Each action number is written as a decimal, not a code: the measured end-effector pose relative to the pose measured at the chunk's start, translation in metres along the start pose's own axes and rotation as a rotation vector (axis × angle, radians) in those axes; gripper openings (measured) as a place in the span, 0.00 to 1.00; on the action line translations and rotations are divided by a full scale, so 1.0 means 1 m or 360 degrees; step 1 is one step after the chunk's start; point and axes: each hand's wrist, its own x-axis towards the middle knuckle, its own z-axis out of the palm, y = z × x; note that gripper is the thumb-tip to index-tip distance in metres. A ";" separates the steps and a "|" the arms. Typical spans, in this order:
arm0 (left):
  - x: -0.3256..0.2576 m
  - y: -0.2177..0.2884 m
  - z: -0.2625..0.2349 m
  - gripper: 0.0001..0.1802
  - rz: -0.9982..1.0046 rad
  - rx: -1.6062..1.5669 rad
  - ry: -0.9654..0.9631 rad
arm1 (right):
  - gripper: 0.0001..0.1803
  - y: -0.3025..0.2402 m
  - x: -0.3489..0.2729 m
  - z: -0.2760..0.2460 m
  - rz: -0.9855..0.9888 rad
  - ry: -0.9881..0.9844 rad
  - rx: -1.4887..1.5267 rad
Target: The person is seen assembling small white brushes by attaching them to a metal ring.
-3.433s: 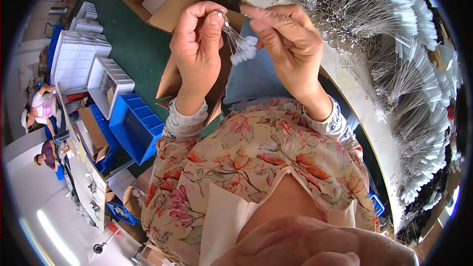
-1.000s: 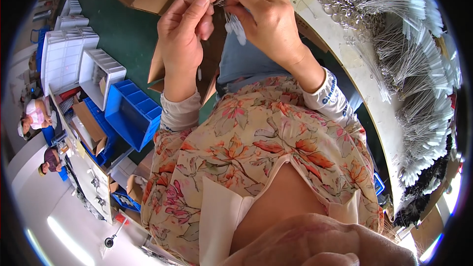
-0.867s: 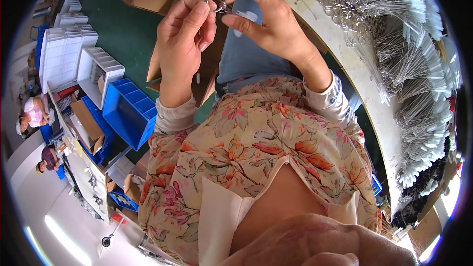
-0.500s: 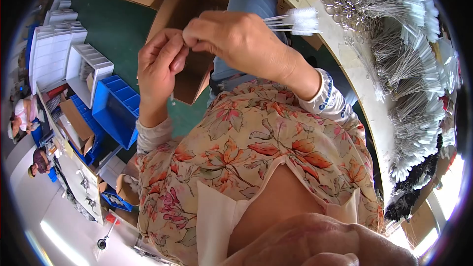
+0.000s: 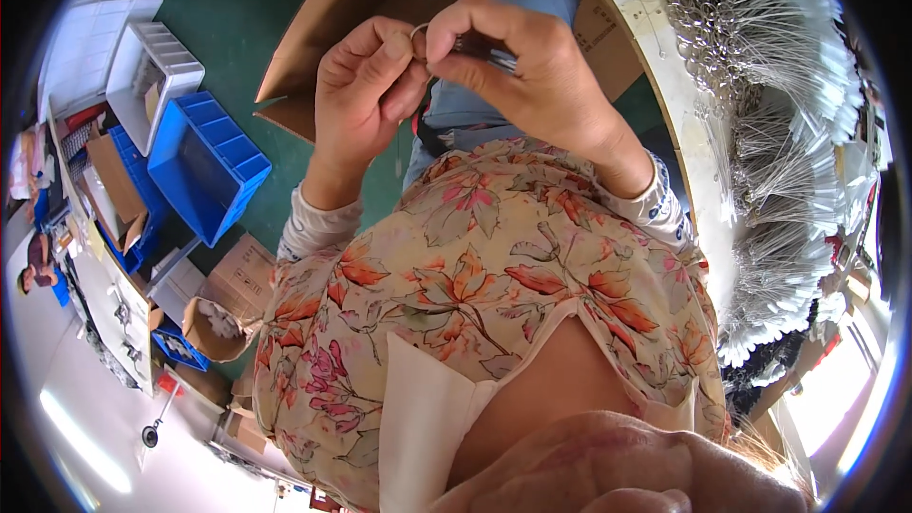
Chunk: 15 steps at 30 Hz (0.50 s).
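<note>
In front of my chest, both hands are raised and close together over a cardboard box. My left hand [image 5: 366, 85] is closed, thumb and forefinger pinching a thin pale loop [image 5: 418, 29] that curves across to the right fingertips. My right hand [image 5: 541, 71] is closed too, its thumb and forefinger at the loop's other side. Thin metal wire stems [image 5: 487, 51] of a few brushes lie within the right hand; their bristle ends are hidden behind it.
At right, a curved pale table [image 5: 698, 123] bears a large heap of wire-handled brushes [image 5: 779, 133] with white bristles. The open cardboard box [image 5: 323, 33] stands below my hands. Blue crates [image 5: 204, 166] and a white crate [image 5: 157, 76] are at left. Another person [image 5: 40, 266] is far left.
My right hand has turned, and the white bristles that stuck out beside it are now out of sight. A pale loop shows between my fingertips. The whole view has shifted slightly.
</note>
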 end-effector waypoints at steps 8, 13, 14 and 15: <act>0.005 0.032 -0.021 0.10 -0.0428 0.0719 -0.0082 | 0.05 0.000 0.002 -0.010 -0.0093 -0.0333 -0.0432; 0.016 0.010 -0.053 0.10 -0.1406 -0.0035 -0.0781 | 0.05 0.004 -0.010 -0.003 0.0067 -0.0770 0.0068; 0.016 0.002 -0.054 0.10 -0.1428 -0.0396 -0.0896 | 0.05 0.003 -0.010 -0.004 0.0073 -0.0761 0.0063; 0.014 -0.004 -0.052 0.10 -0.1432 -0.0394 -0.0899 | 0.05 0.000 -0.009 -0.005 0.0030 -0.0646 0.0017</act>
